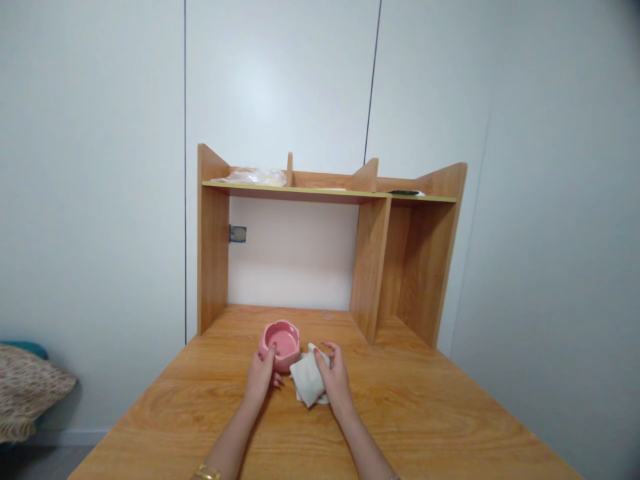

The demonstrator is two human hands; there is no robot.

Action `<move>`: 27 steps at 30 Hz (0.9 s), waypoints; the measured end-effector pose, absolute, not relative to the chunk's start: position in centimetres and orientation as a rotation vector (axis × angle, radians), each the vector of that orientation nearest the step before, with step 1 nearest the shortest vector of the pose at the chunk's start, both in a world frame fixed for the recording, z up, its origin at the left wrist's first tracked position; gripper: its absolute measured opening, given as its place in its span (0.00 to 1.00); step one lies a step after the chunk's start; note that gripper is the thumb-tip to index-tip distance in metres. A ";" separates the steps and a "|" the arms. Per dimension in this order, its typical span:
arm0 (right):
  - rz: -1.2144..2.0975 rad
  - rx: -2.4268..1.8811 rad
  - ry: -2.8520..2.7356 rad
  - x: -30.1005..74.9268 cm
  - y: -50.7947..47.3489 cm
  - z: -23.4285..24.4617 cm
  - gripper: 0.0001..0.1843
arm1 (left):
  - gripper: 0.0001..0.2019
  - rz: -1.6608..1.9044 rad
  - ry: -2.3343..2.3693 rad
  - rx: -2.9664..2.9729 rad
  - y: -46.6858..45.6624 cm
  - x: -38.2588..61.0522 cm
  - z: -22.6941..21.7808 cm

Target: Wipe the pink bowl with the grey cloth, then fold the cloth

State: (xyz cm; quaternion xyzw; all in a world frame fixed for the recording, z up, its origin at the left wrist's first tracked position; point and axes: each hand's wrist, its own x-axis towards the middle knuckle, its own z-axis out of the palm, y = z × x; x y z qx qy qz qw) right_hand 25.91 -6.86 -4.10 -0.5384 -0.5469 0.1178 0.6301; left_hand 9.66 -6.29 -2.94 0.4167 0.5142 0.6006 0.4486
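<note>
My left hand (261, 375) grips a pink bowl-like dish (283, 360) with a scalloped rim, its thumb hooked over the near left edge and the fingers around the outside. The dish is tilted so that its inside faces me. Just to the right, my right hand (334, 377) holds a folded pale grey cloth (308, 379) between thumb and fingers. Part of the cloth hangs down towards the tabletop. Cloth and dish are very close together; whether they touch I cannot tell.
Both hands are over a wooden desk (425, 413). A wooden shelf unit (373, 267) stands at its back, with a clear plastic bag (255, 176) and a flat dark object (404, 193) on top. A wall socket (238, 234) shows behind. A patterned cushion (33, 387) lies far left.
</note>
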 end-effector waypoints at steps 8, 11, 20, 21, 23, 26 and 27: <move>0.179 -1.331 -1.566 24.7 -5.2 1.7 0.18 | 0.21 1.620 1.112 0.899 -6.4 9.3 -2.9; 0.325 -1.326 -1.762 22.6 -4.5 2.4 0.19 | 0.23 1.656 1.113 0.934 -6.5 9.3 -3.0; 0.329 -1.365 -1.693 21.0 -3.3 0.9 0.16 | 0.28 1.652 1.167 1.088 -7.4 10.2 -2.4; 0.332 -1.353 -1.633 21.4 -3.2 0.9 0.16 | 0.29 1.644 1.148 1.111 -7.4 10.3 -2.4; 0.327 -1.349 -1.489 22.5 -2.8 0.9 0.18 | 0.32 1.631 1.116 1.148 -7.5 10.4 -2.5; 0.304 -1.404 -1.269 25.3 -2.5 1.3 0.21 | 0.31 1.620 1.149 1.213 -7.4 10.3 -2.8; 0.285 -1.427 -1.202 26.6 -2.5 1.4 0.22 | 0.30 1.609 1.168 1.245 -7.4 10.2 -2.9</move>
